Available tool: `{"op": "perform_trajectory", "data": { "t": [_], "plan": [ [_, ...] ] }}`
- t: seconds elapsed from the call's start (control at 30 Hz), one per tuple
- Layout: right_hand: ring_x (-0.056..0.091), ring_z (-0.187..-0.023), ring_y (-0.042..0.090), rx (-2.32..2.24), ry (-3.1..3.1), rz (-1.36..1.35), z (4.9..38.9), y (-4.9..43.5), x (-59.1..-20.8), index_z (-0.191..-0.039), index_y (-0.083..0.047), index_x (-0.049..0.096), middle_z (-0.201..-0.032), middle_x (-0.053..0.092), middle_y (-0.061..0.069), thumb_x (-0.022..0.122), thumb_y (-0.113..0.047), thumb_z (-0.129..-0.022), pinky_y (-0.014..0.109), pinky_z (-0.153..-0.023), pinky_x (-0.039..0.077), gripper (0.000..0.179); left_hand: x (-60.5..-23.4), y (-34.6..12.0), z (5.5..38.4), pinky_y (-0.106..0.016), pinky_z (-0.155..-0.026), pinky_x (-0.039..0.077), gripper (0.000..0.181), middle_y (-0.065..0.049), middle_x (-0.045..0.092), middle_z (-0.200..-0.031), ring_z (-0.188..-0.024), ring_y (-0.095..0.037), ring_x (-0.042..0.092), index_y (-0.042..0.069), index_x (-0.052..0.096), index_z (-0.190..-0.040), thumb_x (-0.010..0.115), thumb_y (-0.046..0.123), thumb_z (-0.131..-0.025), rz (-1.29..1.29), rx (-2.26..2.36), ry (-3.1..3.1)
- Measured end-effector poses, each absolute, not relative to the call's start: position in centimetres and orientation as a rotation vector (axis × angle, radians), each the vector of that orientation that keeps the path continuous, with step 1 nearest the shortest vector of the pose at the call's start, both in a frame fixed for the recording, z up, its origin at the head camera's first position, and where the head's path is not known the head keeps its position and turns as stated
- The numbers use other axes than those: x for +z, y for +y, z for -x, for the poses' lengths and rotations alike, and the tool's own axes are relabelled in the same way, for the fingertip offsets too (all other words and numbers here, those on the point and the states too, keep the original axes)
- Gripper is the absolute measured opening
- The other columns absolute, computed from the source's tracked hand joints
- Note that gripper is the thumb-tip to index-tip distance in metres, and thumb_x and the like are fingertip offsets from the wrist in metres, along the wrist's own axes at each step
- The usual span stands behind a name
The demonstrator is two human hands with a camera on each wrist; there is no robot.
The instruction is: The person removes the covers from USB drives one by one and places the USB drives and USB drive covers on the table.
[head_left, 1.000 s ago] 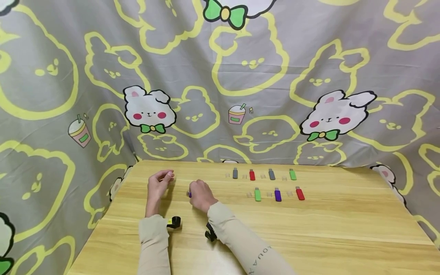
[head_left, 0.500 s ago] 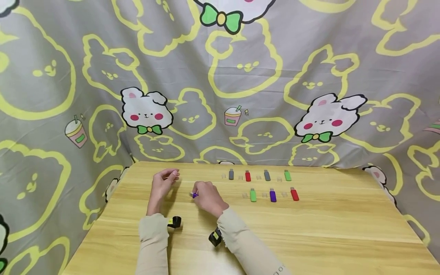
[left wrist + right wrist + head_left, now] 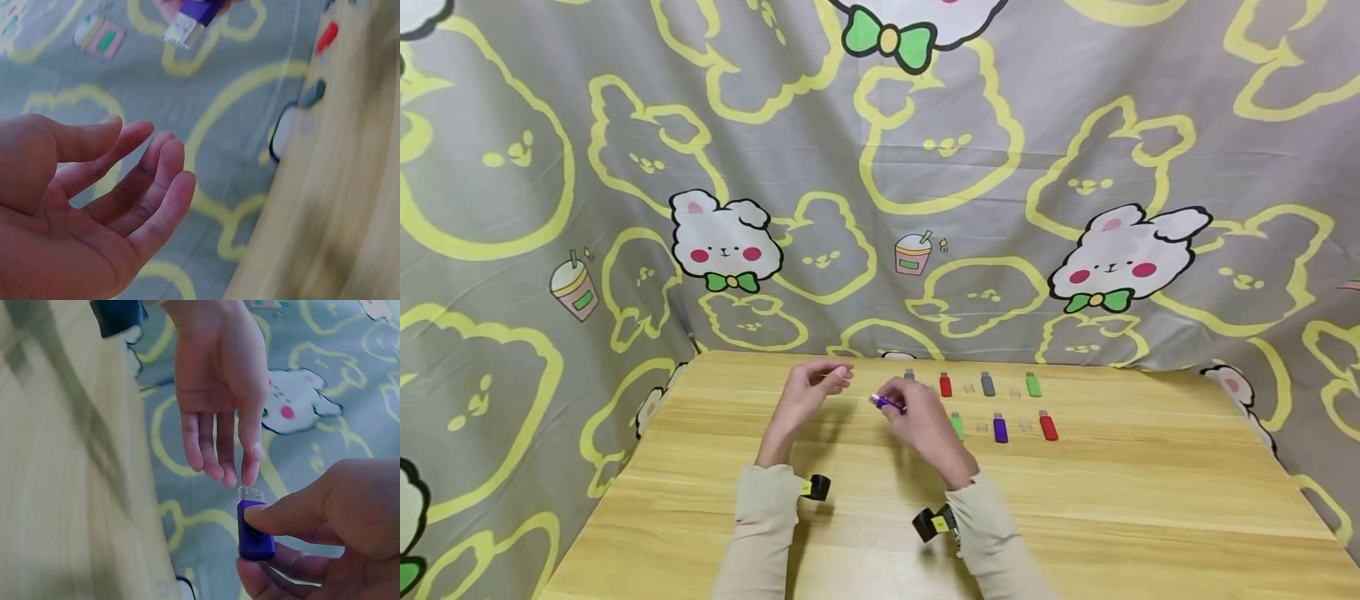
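Note:
My right hand (image 3: 925, 417) pinches a purple USB flash drive (image 3: 256, 536) between thumb and fingers, raised over the table. A clear cap (image 3: 252, 493) appears to cover its metal plug, which points toward my left hand (image 3: 808, 392). That hand hovers to the left with relaxed, slightly bent fingers and nothing in it. In the left wrist view, the flash drive (image 3: 195, 17) shows beyond the left fingertips, apart from them. Another purple flash drive (image 3: 1001, 428) lies on the table between a green one (image 3: 958, 426) and a red one (image 3: 1048, 426).
Along the back of the wooden table (image 3: 1120, 500) lies a row of grey, red and green flash drives, including a red one (image 3: 946, 385) and a green one (image 3: 1033, 385). Small clear caps (image 3: 982, 427) lie beside them. A patterned curtain (image 3: 820, 250) hangs behind the table.
Both hands have moved to the right and up from the table's left part. My right hand has lifted the purple flash drive, now showing more of it. My left hand stays without a hold.

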State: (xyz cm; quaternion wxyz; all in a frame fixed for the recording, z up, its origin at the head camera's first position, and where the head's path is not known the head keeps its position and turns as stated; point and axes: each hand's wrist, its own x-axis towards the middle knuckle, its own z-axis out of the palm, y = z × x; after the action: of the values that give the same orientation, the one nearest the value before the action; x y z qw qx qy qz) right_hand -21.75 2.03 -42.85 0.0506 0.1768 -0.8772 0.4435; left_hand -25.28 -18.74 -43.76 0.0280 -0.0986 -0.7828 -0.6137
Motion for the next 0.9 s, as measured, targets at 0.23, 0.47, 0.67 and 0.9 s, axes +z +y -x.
{"op": "perform_trajectory", "data": {
  "t": [0.23,0.47,0.67,0.9],
  "plan": [
    [0.069,-0.083,0.02,1.46,-2.527,-0.408,21.7,5.1,-42.7,-0.102,-0.004,0.076,-0.092,0.073,0.008,0.076,0.003,-0.089,0.034,-0.074,0.06,0.014,-42.9,-15.9,24.8,-0.033,-0.088,0.061,0.025,-0.026,0.071,-0.11,-0.099,-0.036,0.07,-0.012,0.068,-0.119,0.06,0.005,-0.104,0.466,-1.962,-2.42],
    [0.072,-0.085,0.023,1.582,-2.419,-0.338,21.8,6.1,-42.8,-0.097,-0.005,0.078,-0.092,0.076,0.007,0.08,0.001,-0.087,0.034,-0.076,0.062,0.011,-42.7,-14.7,24.6,-0.038,-0.087,0.061,0.023,-0.026,0.072,-0.107,-0.097,-0.035,0.072,-0.013,0.068,-0.118,0.063,0.002,-0.101,0.563,-2.048,-2.368],
    [0.072,-0.081,0.018,1.653,-2.409,-0.291,21.8,6.4,-43.0,-0.095,-0.006,0.079,-0.089,0.076,0.004,0.083,-0.003,-0.085,0.026,-0.073,0.061,0.012,-42.7,-13.9,24.1,-0.034,-0.085,0.061,0.022,-0.027,0.071,-0.11,-0.094,-0.029,0.072,-0.012,0.068,-0.116,0.067,-0.001,-0.098,0.634,-2.05,-2.36],
    [0.072,-0.079,0.017,1.678,-2.396,-0.306,21.7,6.5,-42.9,-0.092,-0.006,0.079,-0.087,0.076,0.005,0.084,-0.002,-0.084,0.023,-0.07,0.06,0.01,-43.1,-12.6,24.0,-0.031,-0.081,0.062,0.02,-0.022,0.074,-0.105,-0.084,-0.015,0.071,-0.011,0.07,-0.113,0.071,-0.001,-0.095,0.617,-2.033,-2.379]
  ]
}}
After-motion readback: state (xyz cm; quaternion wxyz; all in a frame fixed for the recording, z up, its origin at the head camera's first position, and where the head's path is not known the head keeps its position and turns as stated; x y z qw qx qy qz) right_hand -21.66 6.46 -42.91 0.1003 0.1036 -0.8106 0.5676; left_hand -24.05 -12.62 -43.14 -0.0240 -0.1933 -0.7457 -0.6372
